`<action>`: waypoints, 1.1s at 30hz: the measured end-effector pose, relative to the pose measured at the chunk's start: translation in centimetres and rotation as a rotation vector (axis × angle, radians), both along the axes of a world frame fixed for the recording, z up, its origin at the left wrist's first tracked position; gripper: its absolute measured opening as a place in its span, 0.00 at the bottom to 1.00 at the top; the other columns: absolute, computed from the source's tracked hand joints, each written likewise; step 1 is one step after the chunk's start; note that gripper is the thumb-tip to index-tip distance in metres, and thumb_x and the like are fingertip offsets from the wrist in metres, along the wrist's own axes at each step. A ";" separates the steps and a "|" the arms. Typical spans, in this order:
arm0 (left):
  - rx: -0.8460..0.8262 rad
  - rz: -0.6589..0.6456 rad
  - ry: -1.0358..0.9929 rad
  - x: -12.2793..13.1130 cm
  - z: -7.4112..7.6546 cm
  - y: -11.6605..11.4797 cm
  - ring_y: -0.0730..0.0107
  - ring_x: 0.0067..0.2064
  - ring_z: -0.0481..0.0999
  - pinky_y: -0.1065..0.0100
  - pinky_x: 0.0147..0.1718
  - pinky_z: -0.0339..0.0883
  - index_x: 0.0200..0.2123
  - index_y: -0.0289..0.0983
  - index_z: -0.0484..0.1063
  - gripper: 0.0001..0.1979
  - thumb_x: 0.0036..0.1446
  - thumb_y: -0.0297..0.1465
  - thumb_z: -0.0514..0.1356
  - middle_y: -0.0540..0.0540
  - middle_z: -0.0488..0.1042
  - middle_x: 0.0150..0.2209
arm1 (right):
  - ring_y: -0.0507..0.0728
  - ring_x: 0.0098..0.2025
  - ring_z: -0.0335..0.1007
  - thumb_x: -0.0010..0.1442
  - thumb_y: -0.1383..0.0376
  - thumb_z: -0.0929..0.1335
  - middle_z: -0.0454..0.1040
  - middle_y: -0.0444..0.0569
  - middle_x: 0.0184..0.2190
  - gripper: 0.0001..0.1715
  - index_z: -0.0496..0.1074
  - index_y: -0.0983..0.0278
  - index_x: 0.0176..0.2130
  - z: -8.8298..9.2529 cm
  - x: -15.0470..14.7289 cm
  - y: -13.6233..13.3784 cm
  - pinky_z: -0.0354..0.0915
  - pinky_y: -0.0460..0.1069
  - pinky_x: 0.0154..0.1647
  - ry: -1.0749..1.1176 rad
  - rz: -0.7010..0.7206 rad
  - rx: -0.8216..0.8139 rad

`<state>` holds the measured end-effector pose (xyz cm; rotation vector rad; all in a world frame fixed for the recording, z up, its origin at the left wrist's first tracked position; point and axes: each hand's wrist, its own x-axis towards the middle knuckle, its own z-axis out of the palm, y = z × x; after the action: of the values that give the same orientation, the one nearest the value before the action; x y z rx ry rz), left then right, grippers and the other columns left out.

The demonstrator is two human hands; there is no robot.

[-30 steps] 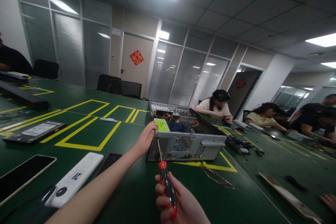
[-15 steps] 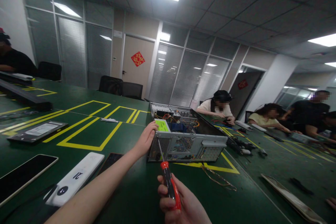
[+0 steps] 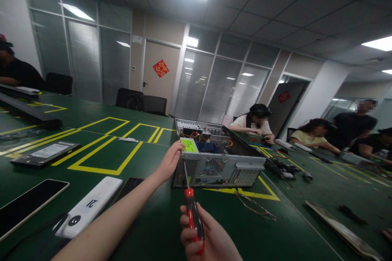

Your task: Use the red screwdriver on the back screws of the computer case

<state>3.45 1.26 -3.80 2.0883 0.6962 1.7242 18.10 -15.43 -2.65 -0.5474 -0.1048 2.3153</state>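
An open computer case (image 3: 229,168) lies on the green table with its rear panel towards me; wires and boards show inside. My left hand (image 3: 170,160) grips the near left corner, fingers over the edge beside the power supply (image 3: 190,145) with its bright green label. In my right hand (image 3: 202,232) is a screwdriver (image 3: 192,212) with a red and black handle, fingers wrapped round it. Its shaft points up at the left part of the rear panel, over the mesh. Whether the tip sits in a screw cannot be made out.
On the left lie a hard drive (image 3: 45,154), a phone (image 3: 30,208) and a white power bank (image 3: 88,208) marked 21. Glasses (image 3: 255,206) lie in front of the case. Cables and tools (image 3: 281,167) are at the right, and several people sit further off.
The screwdriver handle has turned in my right hand and shifted slightly left, with the hand a little lower. My left hand stays on the case corner.
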 end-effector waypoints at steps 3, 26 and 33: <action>-0.002 0.003 0.004 0.0 0.1 0.0 0.62 0.59 0.60 0.55 0.59 0.52 0.38 0.37 0.64 0.14 0.64 0.38 0.43 0.41 0.68 0.46 | 0.42 0.17 0.51 0.49 0.62 0.72 0.64 0.41 0.22 0.18 0.68 0.73 0.36 -0.1 0.4 0.0 0.45 0.35 0.11 0.064 -0.018 0.048; 0.000 -0.004 0.005 -0.2 0.1 -0.1 0.62 0.59 0.59 0.55 0.59 0.51 0.38 0.37 0.64 0.14 0.64 0.38 0.43 0.40 0.67 0.47 | 0.43 0.21 0.59 0.59 0.59 0.64 0.66 0.44 0.23 0.15 0.65 0.71 0.34 0.3 0.0 -0.3 0.58 0.36 0.18 -0.021 -0.146 -0.020; -0.004 0.002 0.012 -0.1 0.2 -0.1 0.62 0.59 0.59 0.55 0.59 0.52 0.38 0.38 0.64 0.15 0.64 0.39 0.43 0.41 0.68 0.46 | 0.40 0.17 0.52 0.58 0.62 0.66 0.62 0.40 0.22 0.13 0.64 0.72 0.36 0.3 0.3 -0.1 0.46 0.33 0.14 0.091 -0.101 -0.017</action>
<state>3.30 1.15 -3.60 2.0976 0.7044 1.7112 18.40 -15.55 -2.34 -0.4453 -0.0134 2.2402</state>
